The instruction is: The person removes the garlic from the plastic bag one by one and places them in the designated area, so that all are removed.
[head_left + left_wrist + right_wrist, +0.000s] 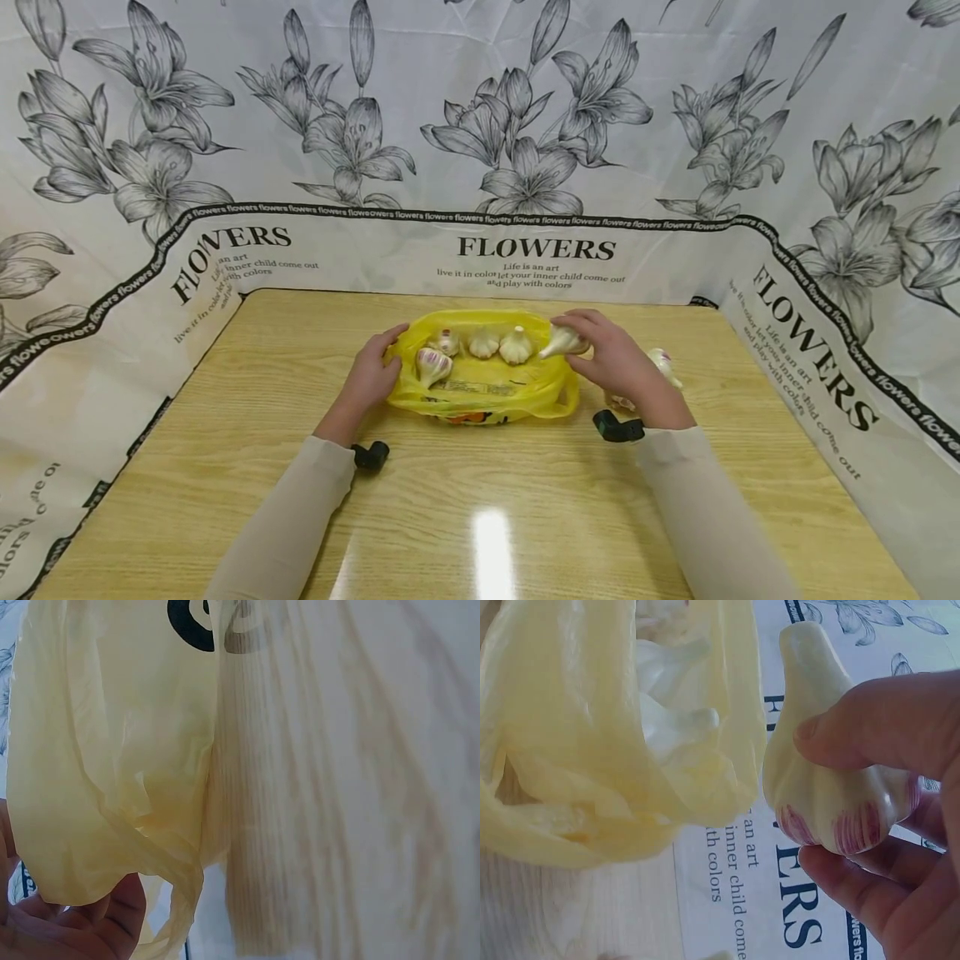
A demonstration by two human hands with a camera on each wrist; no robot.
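A yellow plastic bag [551,402] lies with its mouth spread wide, several garlic bulbs [516,345] inside it. My left hand [373,367] holds the bag's left rim between thumb and fingers; the left wrist view shows the fingers [124,911] behind the thin yellow film [97,765]. Over the right rim, my right hand [618,358] pinches a garlic bulb [561,340]. In the right wrist view that bulb [821,802], streaked purple at its base, is gripped between thumb and fingers, its stem pointing away, right beside the bag's edge [742,750].
More garlic [663,363] lies on the wooden table [450,483] just right of my right hand, partly hidden by it. White cloth walls [360,258] with printed flowers enclose the table's back and sides. A dark wrist camera mount [618,426] sits below each hand.
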